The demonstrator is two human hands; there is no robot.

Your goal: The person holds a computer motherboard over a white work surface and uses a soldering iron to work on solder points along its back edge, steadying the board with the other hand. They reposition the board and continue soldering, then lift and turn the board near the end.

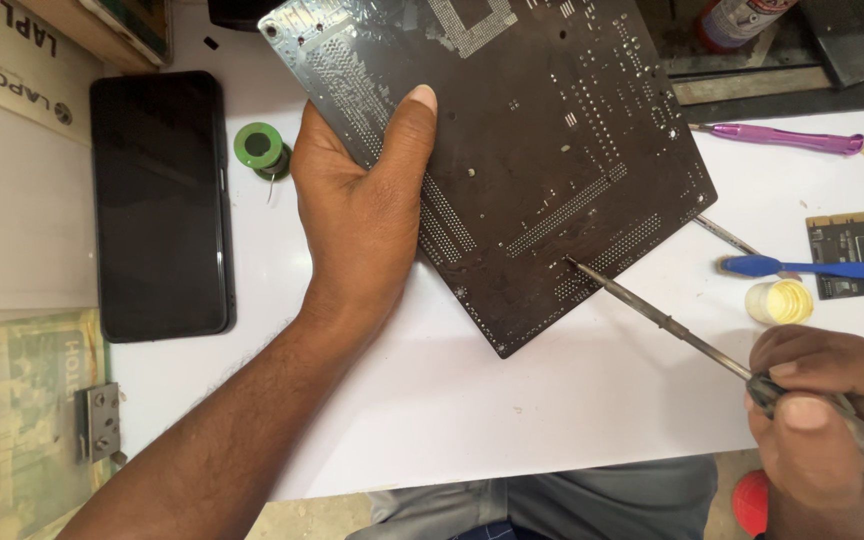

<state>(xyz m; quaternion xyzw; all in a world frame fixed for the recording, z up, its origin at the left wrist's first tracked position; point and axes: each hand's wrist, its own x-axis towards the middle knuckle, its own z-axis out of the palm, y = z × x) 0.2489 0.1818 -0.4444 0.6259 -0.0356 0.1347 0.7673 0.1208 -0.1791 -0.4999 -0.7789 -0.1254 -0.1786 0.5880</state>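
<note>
Head view, looking straight down: the left hand clamps a dark circuit board by its left edge, thumb pressed on the solder side and the other fingers hidden beneath, so the board is held tilted with its lower corner toward the near edge of the white worktop. The right hand, down by the near right corner, is closed around the handle of a soldering iron, whose long thin shaft runs up and left until the tip touches, or all but touches, a row of solder points close to the board's lower right edge.

Judging from that, the work is at the point of heating one joint on the underside of the board (whether solder is being added or lifted I cannot tell; no wire is at the tip). What the moment calls for is a steady left-hand grip so the board does not rock, and a tip kept on that single pad without sliding onto its close-set neighbours.

Round about: a black phone lies near the left edge, a green solder spool just beside the left hand, and toward the right edge a purple tool, a blue-handled brush and a small yellow pot.
</note>
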